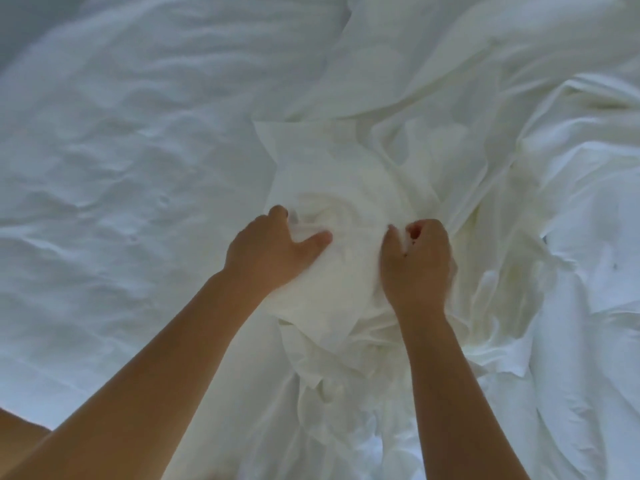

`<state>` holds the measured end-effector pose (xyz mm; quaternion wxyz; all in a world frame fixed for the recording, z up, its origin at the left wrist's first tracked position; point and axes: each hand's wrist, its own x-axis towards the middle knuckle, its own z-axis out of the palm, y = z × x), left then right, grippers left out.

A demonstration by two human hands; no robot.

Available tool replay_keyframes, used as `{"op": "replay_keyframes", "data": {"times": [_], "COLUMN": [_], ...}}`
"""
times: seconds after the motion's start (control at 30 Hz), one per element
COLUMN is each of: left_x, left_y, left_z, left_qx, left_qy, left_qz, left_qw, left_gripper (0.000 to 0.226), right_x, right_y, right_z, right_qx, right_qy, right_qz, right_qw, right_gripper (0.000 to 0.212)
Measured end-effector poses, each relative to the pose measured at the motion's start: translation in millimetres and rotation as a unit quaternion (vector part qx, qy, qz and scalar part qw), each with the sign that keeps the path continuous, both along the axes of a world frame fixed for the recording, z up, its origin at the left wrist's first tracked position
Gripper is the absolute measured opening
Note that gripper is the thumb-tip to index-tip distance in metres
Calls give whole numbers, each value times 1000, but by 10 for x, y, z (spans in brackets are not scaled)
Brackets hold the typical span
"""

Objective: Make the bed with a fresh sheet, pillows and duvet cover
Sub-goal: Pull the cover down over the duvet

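A crumpled cream-white duvet cover (349, 168) lies bunched across the middle and right of the bed. My left hand (273, 251) grips a fold of it, thumb on top and fingers tucked under the cloth. My right hand (415, 261) pinches the same bunch a short way to the right, fingers curled into the fabric. Both forearms reach in from the bottom of the view. Under and to the left of the cover spreads a white, softly wrinkled duvet or sheet (121, 185) covering the bed.
More loose white fabric folds pile up at the right edge (581, 237) and toward the top right (485, 64). A dim grey strip shows at the far top left corner (20, 26). My leg shows at the lower left (17, 431).
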<state>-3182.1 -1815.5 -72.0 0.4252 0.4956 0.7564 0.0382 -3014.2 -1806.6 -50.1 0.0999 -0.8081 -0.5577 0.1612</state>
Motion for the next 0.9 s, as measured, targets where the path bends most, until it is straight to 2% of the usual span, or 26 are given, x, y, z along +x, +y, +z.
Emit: {"op": "replay_keyframes", "data": {"times": [0.07,0.13,0.2,0.3,0.47,0.57,0.6,0.7,0.77,0.83,0.9], "left_x": [32,57,88,172,276,326,364,455,444,378,288], "left_y": [-54,-120,-172,-266,-536,-687,-724,-814,-882,-936,-938], "left_z": [7,91,180,330,462,374,337,227,164,120,112], "left_qx": [13,57,64,75,179,252,272,287,258,222,200], "left_qy": [78,138,118,87,123,135,135,85,47,15,-23], "left_qz": [-54,-87,-93,-134,-166,-154,-160,-186,-181,-158,-92], "left_qw": [995,985,987,984,962,946,939,936,948,962,975], "left_gripper": [62,55,55,52,29,26,25,26,23,19,23], "right_x": [-100,-38,121,347,577,535,445,29,-173,-181,-107], "right_y": [-21,-31,-21,-93,-274,-277,-287,-416,-470,-437,-361], "right_z": [-82,-161,-132,-37,86,111,123,110,73,-23,-95], "right_qx": [-76,-106,-55,20,32,22,21,47,-13,-88,-98], "right_qy": [21,-11,-43,-41,-24,-61,-73,-48,-40,-90,-116], "right_qz": [11,31,13,-32,-65,-103,-96,45,114,147,158], "right_qw": [997,994,997,998,997,993,992,997,993,981,976], "right_gripper": [54,40,27,28,38,18,17,53,65,52,31]}}
